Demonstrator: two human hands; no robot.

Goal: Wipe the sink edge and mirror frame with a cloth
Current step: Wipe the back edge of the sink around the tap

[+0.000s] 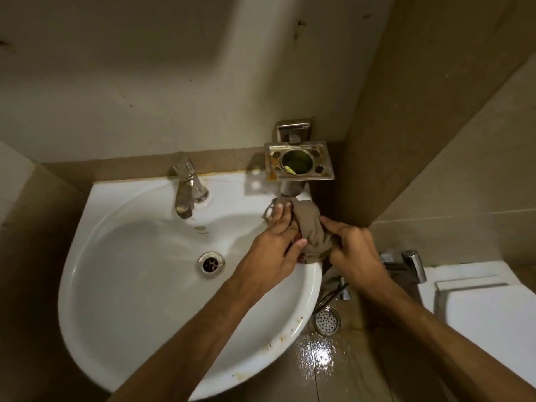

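Head view: both hands bunch the cloth [311,233] on the sink [121,285] rim right of centre, left hand [275,245] and right hand [352,248] each with a pinching grip, and a hard push could knock the holder [298,163] just above.

Cloth [311,233] on sink [95,256] rim's right, tap [187,190] behind, toilet [487,314] rightward

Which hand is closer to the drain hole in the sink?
Left. The left hand lies over the basin just right of the drain; the right hand is farther right, beyond the sink's rim.
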